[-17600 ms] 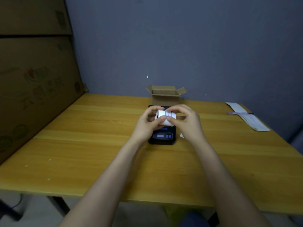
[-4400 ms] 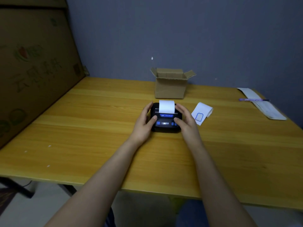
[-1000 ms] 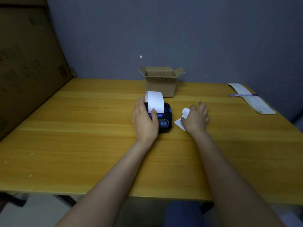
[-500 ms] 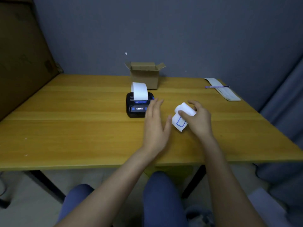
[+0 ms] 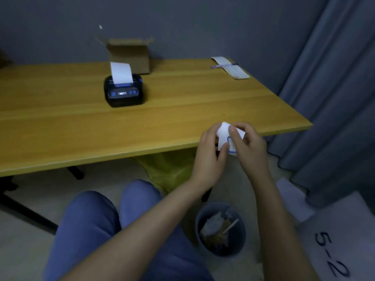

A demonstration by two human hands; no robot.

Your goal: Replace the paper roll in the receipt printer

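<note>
Both hands carried paper scrap off table, crumpled.

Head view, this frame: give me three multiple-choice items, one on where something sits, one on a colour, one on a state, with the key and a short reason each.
1. Where is the round dark waste bin?
A. on the table
B. on the floor below the hands
C. inside the cardboard box

2. What colour is the outline printed on the white paper piece?
A. red
B. green
C. blue

3. What is the state of the black receipt printer?
A. white paper strip sticking up from it
B. lid open, empty
C. held in both hands

Key: B, it stands on the floor under the left hand and right hand; C, a blue line shows between the fingers; A, the strip rises from its top while the printer sits alone on the yellow wooden table.
</note>
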